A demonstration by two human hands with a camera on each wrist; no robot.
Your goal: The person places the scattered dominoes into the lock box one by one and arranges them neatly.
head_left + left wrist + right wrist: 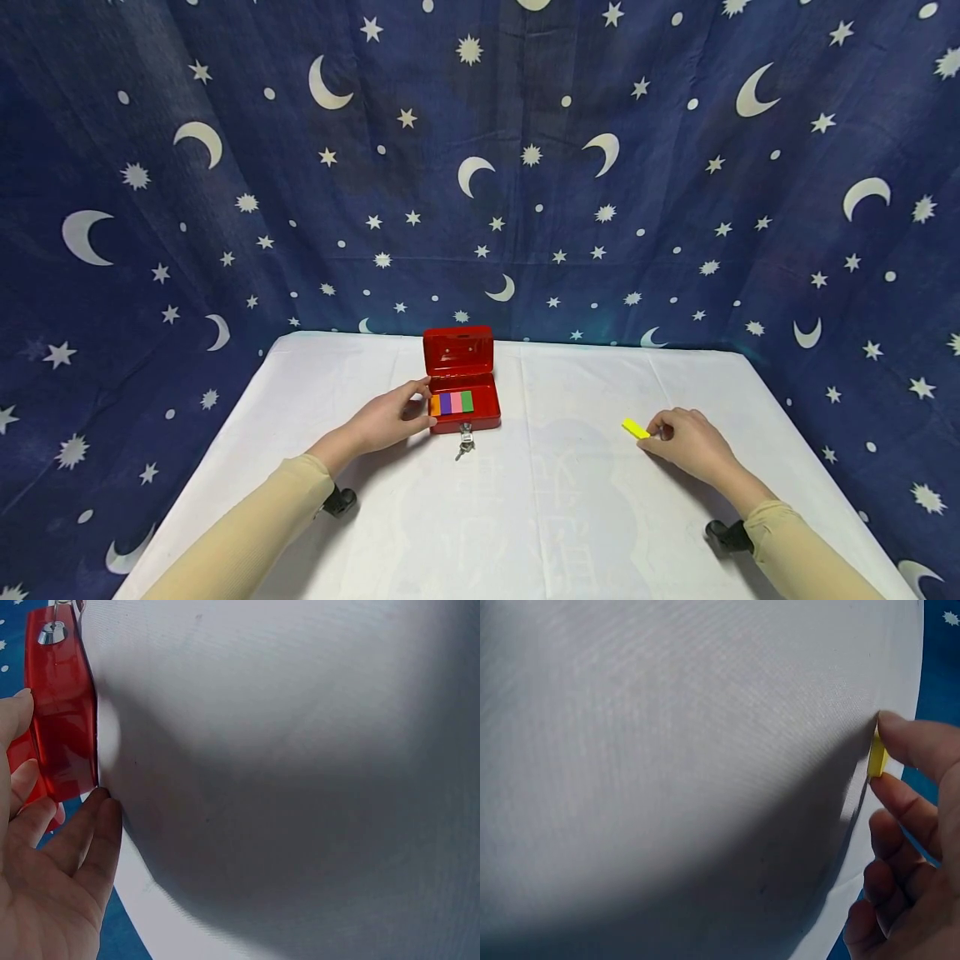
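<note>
A red metal cash box (pixel 487 410) stands with its lid (pixel 459 350) raised toward the back. Inside, small flat blocks in orange, purple, pink and green (pixel 467 402) lie side by side at the left. My left hand (pixel 386 418) holds the box's left end, thumb at the front corner and fingers by the side and back corner; the left wrist view has the thumb on the rim. Far to the right, my right hand (pixel 690 442) pinches a small yellow block (pixel 634 428) between thumb and index finger, low at the white cloth. The right wrist view shows the yellow block (pixel 877 757) between those fingertips.
Keys (pixel 466 442) hang from the lock at the front of the box. White cloth (pixel 555 500) covers the table, and a dark blue curtain (pixel 525 208) with moons and stars surrounds its back and sides.
</note>
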